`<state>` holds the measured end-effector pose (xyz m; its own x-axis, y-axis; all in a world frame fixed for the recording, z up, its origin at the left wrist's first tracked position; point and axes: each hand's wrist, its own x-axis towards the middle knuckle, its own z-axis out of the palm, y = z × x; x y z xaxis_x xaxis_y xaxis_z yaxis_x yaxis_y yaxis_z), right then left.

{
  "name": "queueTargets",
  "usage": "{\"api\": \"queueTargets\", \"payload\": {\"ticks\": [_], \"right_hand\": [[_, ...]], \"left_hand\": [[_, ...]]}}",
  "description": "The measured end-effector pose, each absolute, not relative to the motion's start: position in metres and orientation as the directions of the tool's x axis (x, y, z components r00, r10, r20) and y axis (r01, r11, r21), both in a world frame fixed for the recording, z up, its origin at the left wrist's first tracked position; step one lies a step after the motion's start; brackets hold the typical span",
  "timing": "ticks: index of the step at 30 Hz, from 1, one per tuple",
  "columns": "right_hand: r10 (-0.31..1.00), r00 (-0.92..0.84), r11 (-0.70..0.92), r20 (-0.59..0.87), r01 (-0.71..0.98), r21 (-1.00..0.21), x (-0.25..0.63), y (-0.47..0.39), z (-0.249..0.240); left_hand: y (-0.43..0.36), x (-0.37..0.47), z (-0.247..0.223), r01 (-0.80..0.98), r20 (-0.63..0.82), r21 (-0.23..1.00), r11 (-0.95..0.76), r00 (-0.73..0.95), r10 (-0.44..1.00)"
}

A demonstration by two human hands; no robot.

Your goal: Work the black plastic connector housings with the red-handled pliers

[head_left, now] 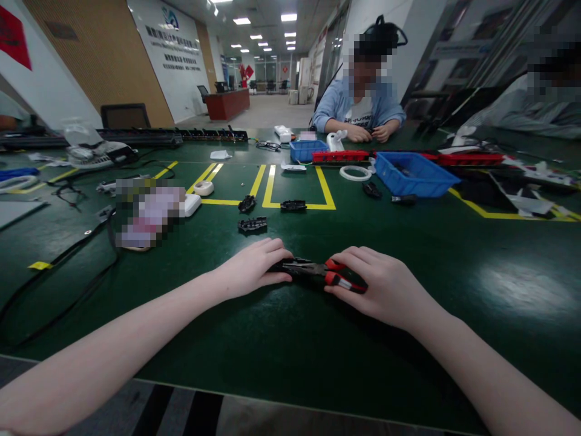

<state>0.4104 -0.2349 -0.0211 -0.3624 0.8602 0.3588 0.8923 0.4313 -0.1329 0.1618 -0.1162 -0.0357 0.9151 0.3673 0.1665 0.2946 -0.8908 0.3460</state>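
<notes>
Near the desk's front edge, your left hand pinches the black part, likely steadying it while your right hand grips the pliers against it

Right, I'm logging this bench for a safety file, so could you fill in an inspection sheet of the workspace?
Surface: green table, yellow lines
Job's things: pliers, jaws at a black part; three more parts beyond
Clutter: tape roll, white ring, two blue bins
Hands: left hand holds the black part, right hand the pliers
Cables: black cable at left, yellow tag on it
Surroundings: person seated opposite, another at far right
</notes>
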Motion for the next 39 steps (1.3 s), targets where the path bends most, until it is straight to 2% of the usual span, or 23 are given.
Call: {"api": "queueTargets", "payload": {"ticks": [7,13,17,29,39], "right_hand": [[0.87,-0.367,0.436,0.329,0.884,-0.167,0.416,-0.236,-0.019],[0.862,-0.38,0.445,0.335,0.884,-0.143,0.412,-0.234,-0.022],[0.873,-0.375,0.435,0.312,0.888,-0.15,0.412,-0.233,-0.026],[0.859,-0.414,0.468,0.301,0.873,-0.135,0.425,-0.228,-0.026],[0.866,-0.393,0.451,0.309,0.881,-0.143,0.419,-0.227,-0.027]], "left_hand": [[-0.116,0.163,-0.034,0.292,0.141,0.355,-0.888,0.922,0.36],[-0.114,0.162,-0.037,0.276,0.165,0.343,-0.898,0.923,0.347],[-0.114,0.162,-0.037,0.306,0.125,0.346,-0.887,0.922,0.367],[-0.114,0.162,-0.037,0.367,0.056,0.254,-0.895,0.918,0.392],[-0.114,0.164,-0.035,0.405,0.043,0.285,-0.869,0.9,0.434]]}}
